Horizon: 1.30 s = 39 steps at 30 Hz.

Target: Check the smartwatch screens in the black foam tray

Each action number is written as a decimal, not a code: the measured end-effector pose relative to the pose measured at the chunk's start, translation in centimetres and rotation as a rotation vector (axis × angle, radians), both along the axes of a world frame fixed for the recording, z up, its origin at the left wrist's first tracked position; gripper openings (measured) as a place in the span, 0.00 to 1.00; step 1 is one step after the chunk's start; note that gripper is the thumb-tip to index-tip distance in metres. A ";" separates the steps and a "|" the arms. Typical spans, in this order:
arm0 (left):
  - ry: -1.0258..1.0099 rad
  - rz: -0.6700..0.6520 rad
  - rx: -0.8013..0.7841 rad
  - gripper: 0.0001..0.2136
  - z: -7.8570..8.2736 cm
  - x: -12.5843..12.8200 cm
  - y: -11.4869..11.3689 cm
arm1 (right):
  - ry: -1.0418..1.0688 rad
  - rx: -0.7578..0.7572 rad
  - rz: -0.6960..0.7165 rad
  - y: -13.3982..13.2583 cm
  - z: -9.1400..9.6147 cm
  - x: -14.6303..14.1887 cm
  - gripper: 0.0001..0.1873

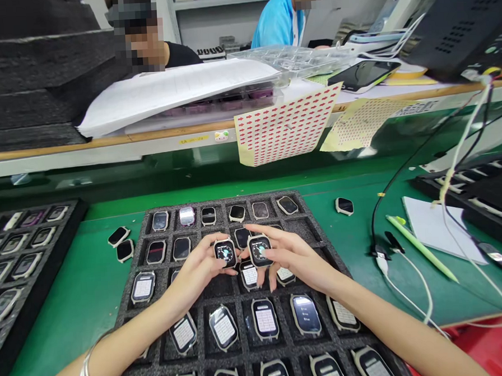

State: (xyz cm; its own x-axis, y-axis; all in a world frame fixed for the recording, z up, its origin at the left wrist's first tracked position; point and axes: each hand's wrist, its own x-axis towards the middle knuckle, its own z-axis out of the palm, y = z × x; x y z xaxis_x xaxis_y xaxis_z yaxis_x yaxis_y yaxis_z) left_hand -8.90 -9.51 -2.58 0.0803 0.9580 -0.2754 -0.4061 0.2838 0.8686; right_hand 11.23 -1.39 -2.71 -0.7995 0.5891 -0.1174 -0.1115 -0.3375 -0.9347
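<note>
My left hand (pixel 205 261) is closed on a smartwatch (pixel 224 253) without a strap, its thumb over the lit dial. Beside it, my right hand (pixel 289 254) grips a second smartwatch (pixel 260 251) showing a similar dial, thumb at the screen's right edge. Both are held side by side above a black foam tray (pixel 224 199). In the tray's compartments lie several more strapless watches, such as a watch with a lit white list (pixel 223 327) and a dark-screened watch (pixel 237 213). My arms and hands hide some compartments.
Two loose watches (pixel 125 250) lie left of the tray, near another filled tray (pixel 78 211). At right are a single watch (pixel 344 206), a green pen (pixel 425 250), white paper (pixel 440 228) and cables (pixel 425 291). Two people sit beyond the shelf (pixel 147 138).
</note>
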 end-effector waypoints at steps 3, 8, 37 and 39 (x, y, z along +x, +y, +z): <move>0.012 -0.017 0.035 0.18 -0.4 0.0 0.1 | -0.022 0.026 -0.020 -0.1 -0.3 -0.1 0.29; 0.062 -0.036 0.101 0.18 -1.0 -0.2 0.1 | 0.005 0.000 0.000 -0.1 -0.6 -0.1 0.29; 0.163 -0.047 0.151 0.13 -0.6 0.0 0.1 | 0.028 0.002 -0.090 -0.2 0.4 0.2 0.26; 0.163 -0.052 0.147 0.13 -0.6 0.0 0.1 | 0.047 -0.004 -0.099 -0.2 0.5 0.2 0.26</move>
